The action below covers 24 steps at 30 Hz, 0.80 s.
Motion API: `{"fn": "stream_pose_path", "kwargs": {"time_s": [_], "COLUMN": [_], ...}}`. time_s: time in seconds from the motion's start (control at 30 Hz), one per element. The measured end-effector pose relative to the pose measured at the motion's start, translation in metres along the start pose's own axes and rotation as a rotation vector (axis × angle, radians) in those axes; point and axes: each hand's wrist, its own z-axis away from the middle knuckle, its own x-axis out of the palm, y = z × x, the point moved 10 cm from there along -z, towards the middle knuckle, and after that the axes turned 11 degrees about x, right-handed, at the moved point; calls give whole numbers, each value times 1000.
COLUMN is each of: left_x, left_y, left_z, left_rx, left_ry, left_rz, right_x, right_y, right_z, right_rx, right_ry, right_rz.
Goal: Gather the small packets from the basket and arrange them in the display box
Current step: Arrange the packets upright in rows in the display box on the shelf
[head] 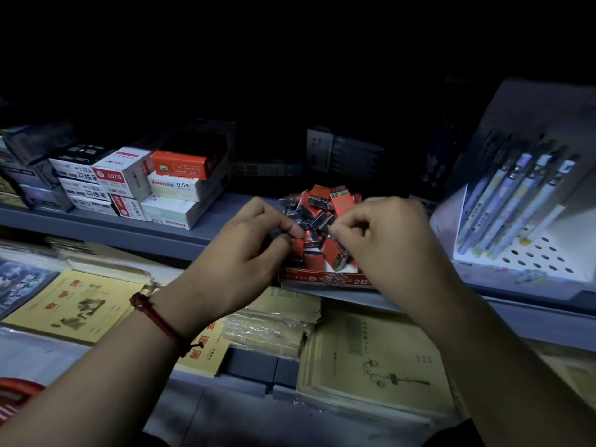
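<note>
Packets [317,206], red and black, heaped loosely in display box [325,279] of red card marked 2B, at front edge of grey shelf [161,235]; a few upright, most tilted or flat. Left hand [245,250] at left side of heap, thumb and forefinger pinching 1 of the packets low on the near side, remaining fingers [258,204] curled. Right hand [387,243] at right side of heap, near left hand but not touching it, fingers bent inward, tips pinching 1 of the packets near middle of heap, exact hold partly hidden behind knuckles. Red cord bracelet [154,314] round left wrist. Farther left on same shelf, stacked boxes [129,182] in white, red and orange, well apart from display box. To right, white pen stand [532,256] with row of pens [512,201] leaning in it. Below shelf, yellow notebooks [74,304] in clear wrap, flat in piles.
</note>
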Motion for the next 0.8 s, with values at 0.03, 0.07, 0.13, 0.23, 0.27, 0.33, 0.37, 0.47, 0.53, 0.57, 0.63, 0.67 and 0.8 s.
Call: {"fn": "stream_pose_path", "kwargs": {"time_s": [0.03,0.07,0.13,0.23,0.27,0.33,0.37,0.47,0.53,0.57,0.63,0.67,0.8], "left_x": [0,0,0,-1,-1,-1,-1,-1,-1,-1,-1,-1,-2], "left_y": [0,1,1,4,4,5,5,5,4,4,5,5,6], "left_z": [0,0,0,-1,-2,-3,-3,-3,-3,-3,-3,-3,-1], "left_rx": [2,4,10,31,39,54,59,64,60,60,64,63,51], "left_ry": [-2,-3,-2,7,12,21,23,23,22,22,29,33,57], "left_rz": [-4,-9,-19,-53,-62,-70,-73,-84,-88,-90,-97,-100,-97], "right_x": [-7,-12,-12,1,4,6,5,8,11,11,12,12,9], "right_y": [3,5,6,7,6,4,3,0,-2,-4,-6,-4,11], "right_z": [-1,-1,1,4,5,6,6,8,9,9,10,9,6], "right_rx": [17,25,39,74,74,59,52,39,45,45,43,53,161], "right_ry": [50,70,41,-54,-62,-57,-51,-46,-46,-44,-41,-47,-72], "right_rz": [13,27,58,130,153,189,203,278,344,368,381,367,140]}}
